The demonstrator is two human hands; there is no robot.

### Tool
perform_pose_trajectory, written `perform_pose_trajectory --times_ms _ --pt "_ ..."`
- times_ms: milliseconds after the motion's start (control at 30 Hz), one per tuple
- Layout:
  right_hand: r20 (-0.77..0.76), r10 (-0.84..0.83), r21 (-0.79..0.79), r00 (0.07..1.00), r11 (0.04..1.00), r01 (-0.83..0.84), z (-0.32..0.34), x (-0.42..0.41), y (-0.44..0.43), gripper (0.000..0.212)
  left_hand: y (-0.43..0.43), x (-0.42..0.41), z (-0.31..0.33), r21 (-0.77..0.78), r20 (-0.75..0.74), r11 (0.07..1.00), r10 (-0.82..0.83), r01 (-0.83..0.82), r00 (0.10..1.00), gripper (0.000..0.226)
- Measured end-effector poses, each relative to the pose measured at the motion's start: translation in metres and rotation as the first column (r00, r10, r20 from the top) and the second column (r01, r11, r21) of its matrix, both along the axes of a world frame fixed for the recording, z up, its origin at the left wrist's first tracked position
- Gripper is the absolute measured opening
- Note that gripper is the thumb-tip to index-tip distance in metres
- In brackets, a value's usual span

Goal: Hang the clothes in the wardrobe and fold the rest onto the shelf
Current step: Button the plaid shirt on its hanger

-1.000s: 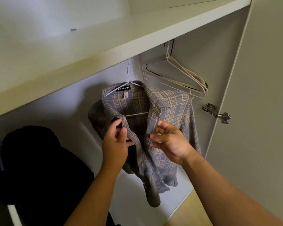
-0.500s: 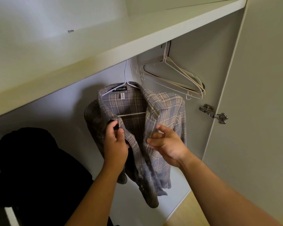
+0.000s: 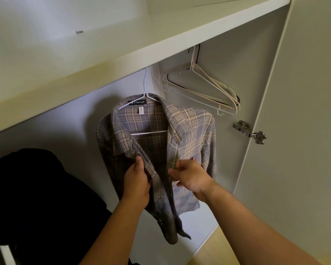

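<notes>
The soft plaid shirt (image 3: 191, 131) hangs on a white wire hanger (image 3: 145, 96) under the front edge of the shelf (image 3: 122, 60), its open front running straight down between the hands; the left hand (image 3: 136, 180) grips one front edge, the right hand (image 3: 191, 176) pinches the other, both equally near

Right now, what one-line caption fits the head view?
Left hand and right hand pinch the front edges of a grey-tan plaid shirt on a white wire hanger.
</notes>
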State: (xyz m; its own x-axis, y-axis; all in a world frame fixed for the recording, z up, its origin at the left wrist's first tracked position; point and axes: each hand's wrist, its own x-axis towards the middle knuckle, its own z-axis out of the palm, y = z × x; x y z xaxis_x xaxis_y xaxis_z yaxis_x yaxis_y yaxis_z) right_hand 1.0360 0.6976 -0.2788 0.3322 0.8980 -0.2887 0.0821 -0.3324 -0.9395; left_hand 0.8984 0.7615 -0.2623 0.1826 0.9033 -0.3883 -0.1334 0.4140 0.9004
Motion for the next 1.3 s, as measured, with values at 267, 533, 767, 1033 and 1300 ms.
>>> perform_pose_trajectory --times_ms 267,533,767,1033,1300 --pt "0.059 0.008 -0.01 0.998 1.0 -0.008 -0.004 -0.002 0.0 0.025 0.0 0.0 -0.013 0.347 -0.42 0.924 -0.001 0.161 0.907 0.04" --pt "0.336 -0.056 0.161 0.94 0.987 0.002 -0.008 -0.014 0.009 0.024 -0.004 0.003 -0.006 0.703 -0.577 0.63 0.233 0.331 0.783 0.036" --pt "0.359 -0.148 0.243 0.922 0.968 0.061 -0.013 -0.021 0.011 0.027 0.002 0.001 -0.005 0.56 -0.491 0.781 0.045 0.275 0.87 0.031" --pt "0.367 -0.208 0.279 0.907 0.955 0.106 -0.008 -0.028 0.012 0.039 0.007 -0.008 0.001 0.499 -0.442 0.817 -0.049 0.291 0.896 0.035" --pt "0.314 -0.228 0.272 0.922 0.952 0.143 -0.004 -0.026 0.011 0.04 0.008 -0.012 0.004 0.457 -0.374 0.847 -0.095 0.272 0.923 0.034"
